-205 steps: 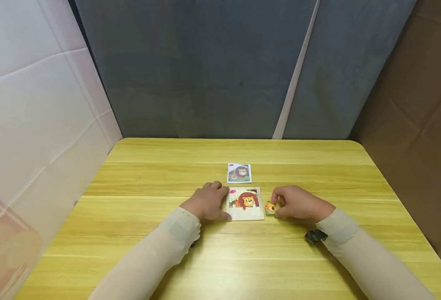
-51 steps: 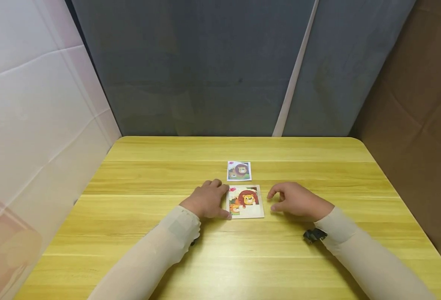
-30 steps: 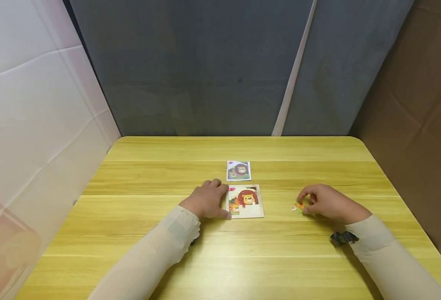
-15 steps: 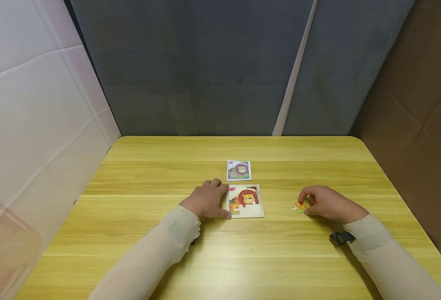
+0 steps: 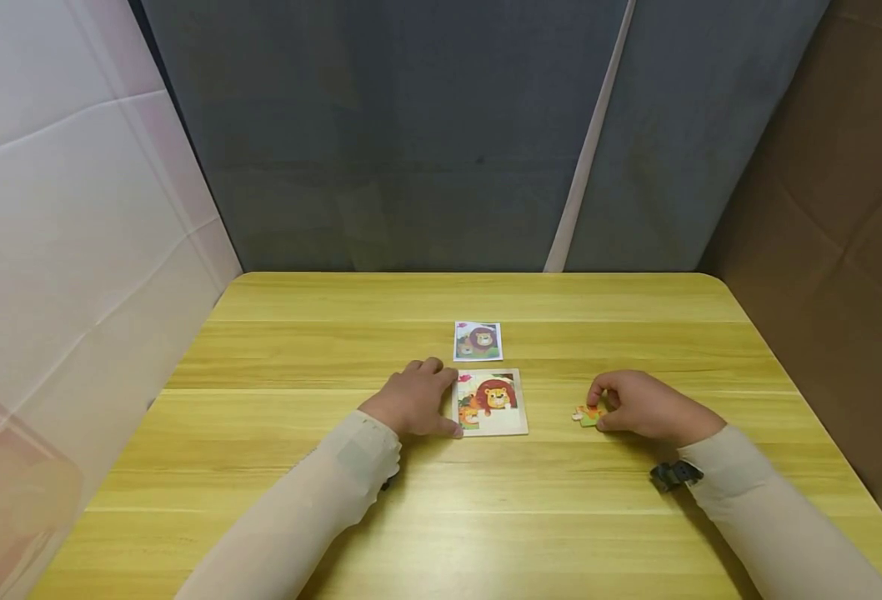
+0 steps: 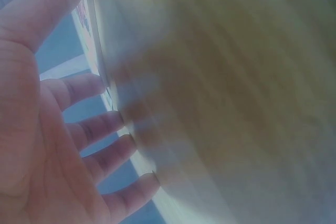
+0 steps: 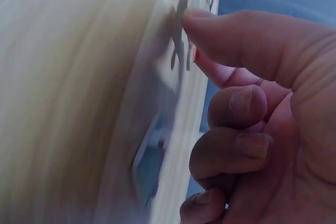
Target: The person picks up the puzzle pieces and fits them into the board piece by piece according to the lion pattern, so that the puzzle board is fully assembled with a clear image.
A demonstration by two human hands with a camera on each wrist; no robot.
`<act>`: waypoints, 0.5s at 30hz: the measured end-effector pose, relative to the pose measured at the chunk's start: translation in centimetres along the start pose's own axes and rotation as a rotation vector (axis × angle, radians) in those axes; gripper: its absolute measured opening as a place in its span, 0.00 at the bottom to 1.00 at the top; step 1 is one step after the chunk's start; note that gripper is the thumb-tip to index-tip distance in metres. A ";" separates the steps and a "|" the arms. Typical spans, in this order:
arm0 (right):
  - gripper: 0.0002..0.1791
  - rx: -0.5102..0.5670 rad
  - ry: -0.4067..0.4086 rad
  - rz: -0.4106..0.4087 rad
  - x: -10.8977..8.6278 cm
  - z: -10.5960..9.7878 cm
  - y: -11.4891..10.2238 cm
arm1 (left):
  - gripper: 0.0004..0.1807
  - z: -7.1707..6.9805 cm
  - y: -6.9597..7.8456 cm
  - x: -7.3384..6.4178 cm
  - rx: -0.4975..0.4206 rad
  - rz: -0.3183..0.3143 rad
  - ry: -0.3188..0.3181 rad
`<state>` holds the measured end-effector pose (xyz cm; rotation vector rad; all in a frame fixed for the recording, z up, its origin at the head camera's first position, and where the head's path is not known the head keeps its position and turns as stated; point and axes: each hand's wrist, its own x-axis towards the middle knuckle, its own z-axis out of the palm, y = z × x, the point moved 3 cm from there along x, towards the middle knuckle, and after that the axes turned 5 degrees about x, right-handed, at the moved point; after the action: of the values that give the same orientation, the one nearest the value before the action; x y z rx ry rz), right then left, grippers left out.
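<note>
A lion jigsaw puzzle in a square tray (image 5: 503,424) lies flat on the table, with a pale bare area at its lower right. My left hand (image 5: 416,402) rests at the tray's left edge, fingers spread, thumb at the near corner. In the left wrist view its fingertips (image 6: 144,184) touch the tabletop. To the right of the tray, my right hand (image 5: 639,406) pinches an orange and green puzzle piece (image 5: 584,416) between thumb and forefinger. The right wrist view shows this piece (image 7: 190,59) edge-on, above its shadow on the table, with the other fingers curled.
A small printed picture card (image 5: 478,342) of the same lion lies just beyond the tray. The wooden table (image 5: 441,517) reaches back to a grey cloth wall (image 5: 381,142), with a white cloth (image 5: 73,208) at left and a brown one (image 5: 824,167) at right.
An orange piece my right hand held earlier now sits in the tray's lower left. That hand moved right, took another piece, and has shifted slightly left with it. The left hand stays put.
</note>
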<state>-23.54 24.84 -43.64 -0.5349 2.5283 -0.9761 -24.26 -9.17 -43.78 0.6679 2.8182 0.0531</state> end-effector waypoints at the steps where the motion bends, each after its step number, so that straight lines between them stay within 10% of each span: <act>1: 0.12 0.003 -0.001 0.003 0.1 0.1 -0.2 | 0.53 0.0 0.0 0.0 0.002 0.000 -0.001; 15: 0.12 0.039 -0.034 -0.060 2.6 2.5 -3.2 | 0.53 0.1 0.0 0.0 0.010 -0.005 -0.006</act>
<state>-23.93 20.05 -43.68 -0.6138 2.4705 -1.0273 -24.22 -9.19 -43.89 0.6615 2.8162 0.0362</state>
